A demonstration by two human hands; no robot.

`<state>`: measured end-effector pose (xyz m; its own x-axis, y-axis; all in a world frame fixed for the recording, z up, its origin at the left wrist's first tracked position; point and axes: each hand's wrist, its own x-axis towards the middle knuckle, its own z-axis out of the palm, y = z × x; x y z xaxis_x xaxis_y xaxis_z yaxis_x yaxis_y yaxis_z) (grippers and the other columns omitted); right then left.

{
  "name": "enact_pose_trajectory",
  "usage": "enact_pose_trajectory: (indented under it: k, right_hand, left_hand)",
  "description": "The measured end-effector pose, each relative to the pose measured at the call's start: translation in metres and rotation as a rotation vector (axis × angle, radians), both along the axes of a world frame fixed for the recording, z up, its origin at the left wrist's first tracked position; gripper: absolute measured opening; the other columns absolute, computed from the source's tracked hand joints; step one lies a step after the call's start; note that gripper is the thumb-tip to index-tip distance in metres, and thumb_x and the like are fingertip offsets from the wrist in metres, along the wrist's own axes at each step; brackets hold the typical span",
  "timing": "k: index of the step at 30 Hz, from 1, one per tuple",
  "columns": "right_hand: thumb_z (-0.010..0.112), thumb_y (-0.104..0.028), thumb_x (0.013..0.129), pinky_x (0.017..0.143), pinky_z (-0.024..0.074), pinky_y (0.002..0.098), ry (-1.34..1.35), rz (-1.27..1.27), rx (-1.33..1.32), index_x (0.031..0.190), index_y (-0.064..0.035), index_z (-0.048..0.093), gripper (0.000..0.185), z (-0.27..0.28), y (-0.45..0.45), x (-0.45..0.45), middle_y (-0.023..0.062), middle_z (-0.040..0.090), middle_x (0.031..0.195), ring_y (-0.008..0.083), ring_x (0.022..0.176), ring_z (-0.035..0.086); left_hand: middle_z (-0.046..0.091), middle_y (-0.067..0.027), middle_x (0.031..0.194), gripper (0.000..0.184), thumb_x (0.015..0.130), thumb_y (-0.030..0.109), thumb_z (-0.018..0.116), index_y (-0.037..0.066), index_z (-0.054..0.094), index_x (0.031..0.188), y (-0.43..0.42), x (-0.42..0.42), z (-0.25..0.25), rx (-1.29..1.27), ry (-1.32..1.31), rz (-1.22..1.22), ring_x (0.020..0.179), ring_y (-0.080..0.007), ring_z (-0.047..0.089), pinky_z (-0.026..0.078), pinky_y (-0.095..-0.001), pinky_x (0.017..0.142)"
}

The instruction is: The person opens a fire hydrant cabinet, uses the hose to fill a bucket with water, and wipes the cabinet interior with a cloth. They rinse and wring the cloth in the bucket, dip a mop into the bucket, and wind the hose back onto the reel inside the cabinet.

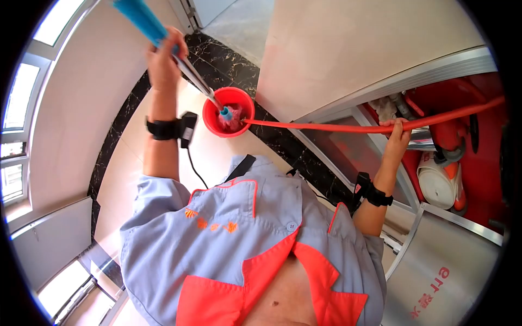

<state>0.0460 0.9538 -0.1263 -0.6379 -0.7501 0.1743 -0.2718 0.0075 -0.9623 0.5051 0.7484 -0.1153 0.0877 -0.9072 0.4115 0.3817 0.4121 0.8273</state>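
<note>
My left hand (167,61) is wrapped around the handle of a mop (194,76), on the silver pole by its blue grip; the hand is slightly blurred. The pole slants down into a red bucket (206,120), where the pink mop head (232,120) sits. My right hand (398,135) is closed on a red hose (331,128). This hose runs from the open cabinet on the right across to the bucket, and its end lies at the bucket's rim beside the mop head. What the bucket holds below the mop head is hard to make out.
The red-lined cabinet (486,157) holds a rolled white hose (437,185) and red pipework. Its metal-framed door (451,261) stands open at lower right. Dark marbled edging (272,138) borders the pale floor (128,155). Windows (22,98) line the left wall. A doorway (234,30) lies ahead.
</note>
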Motion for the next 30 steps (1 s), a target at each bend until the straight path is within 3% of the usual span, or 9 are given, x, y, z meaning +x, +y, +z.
enact_pose_trajectory:
  k: [2,6,9,11,14,15,23,25,30]
  right_hand:
    - [0.042,-0.016,0.089,0.063,0.0479,0.0277,0.018,0.003,-0.005,0.097,-0.0006,0.04,0.017,0.002,-0.004,0.002,0.0086,0.056,0.071,0.0177,0.067,0.059]
    - [0.042,-0.016,0.089,0.063,0.0478,0.0279,0.008,0.003,-0.018,0.097,-0.0006,0.04,0.017,0.002,-0.003,0.003,0.0088,0.056,0.071,0.0182,0.067,0.059]
    - [0.042,-0.015,0.089,0.063,0.0477,0.0283,0.016,-0.02,-0.014,0.097,-0.0002,0.04,0.017,0.005,-0.006,0.006,0.0088,0.055,0.071,0.0182,0.066,0.058]
    - [0.042,-0.015,0.089,0.063,0.0478,0.0288,0.018,-0.022,-0.023,0.097,-0.0001,0.041,0.017,0.005,-0.007,0.008,0.0087,0.055,0.071,0.0181,0.066,0.058]
    - [0.042,-0.015,0.089,0.065,0.0486,0.0299,0.023,0.005,-0.04,0.096,-0.0001,0.041,0.017,0.003,-0.007,0.007,0.0085,0.054,0.071,0.0179,0.065,0.057]
    - [0.042,-0.015,0.089,0.066,0.0489,0.0303,0.037,0.012,-0.037,0.096,-0.0001,0.04,0.017,0.001,-0.008,0.005,0.0084,0.054,0.071,0.0179,0.065,0.057]
    - [0.042,-0.013,0.088,0.068,0.0498,0.0319,-0.036,0.001,-0.042,0.096,0.0001,0.04,0.016,0.003,-0.009,0.003,0.0087,0.053,0.072,0.0184,0.065,0.057]
    - [0.042,-0.013,0.088,0.069,0.0499,0.0321,-0.053,0.019,-0.046,0.096,0.0,0.039,0.015,0.001,-0.009,0.001,0.0089,0.054,0.072,0.0181,0.066,0.057]
    - [0.042,-0.013,0.088,0.067,0.0485,0.0296,-0.03,0.013,-0.065,0.096,-0.0002,0.04,0.015,0.004,-0.012,0.005,0.0087,0.055,0.071,0.0172,0.066,0.057]
  left_hand:
    - [0.052,-0.0076,0.064,0.02,0.081,0.019,0.056,-0.001,0.054,0.085,0.006,0.018,0.047,-0.112,0.026,-0.154,0.046,-0.0124,0.044,0.033,-0.0229,0.042]
    - [0.049,-0.0075,0.065,0.048,0.075,0.042,0.057,-0.002,0.048,0.093,0.002,0.051,0.078,-0.295,-0.11,-0.717,0.044,-0.0124,0.042,0.032,-0.0252,0.042]
    - [0.052,-0.0089,0.068,0.051,0.073,0.043,0.058,-0.003,0.05,0.095,0.006,0.049,0.055,-0.168,-0.185,-0.718,0.05,-0.0148,0.048,0.039,-0.0261,0.048]
    - [0.059,-0.0108,0.079,0.03,0.08,0.024,0.057,-0.002,0.056,0.096,0.003,0.035,0.023,0.001,-0.363,-0.335,0.069,-0.0174,0.058,0.046,-0.0272,0.067]
    - [0.059,-0.0003,0.067,0.018,0.075,0.019,0.068,0.007,0.058,0.082,-0.003,0.013,-0.085,0.293,-0.548,-0.009,0.062,-0.0078,0.055,0.041,-0.0209,0.056]
    - [0.057,-0.0002,0.064,0.018,0.075,0.02,0.068,0.007,0.057,0.08,0.001,0.009,-0.121,0.359,-0.377,0.021,0.058,-0.0074,0.053,0.04,-0.021,0.053]
    - [0.055,-0.005,0.066,0.015,0.078,0.014,0.063,0.002,0.055,0.082,0.013,-0.021,-0.072,0.245,-0.286,0.152,0.057,-0.0114,0.052,0.04,-0.0232,0.052]
    - [0.052,-0.0058,0.065,0.013,0.081,0.014,0.058,0.002,0.053,0.085,0.01,-0.008,-0.014,0.086,-0.082,0.042,0.053,-0.0122,0.049,0.037,-0.0234,0.048]
    - [0.048,-0.0048,0.059,0.039,0.081,0.037,0.055,0.0,0.05,0.091,0.025,0.04,0.093,-0.255,-0.098,-0.364,0.042,-0.0102,0.04,0.032,-0.0213,0.042]
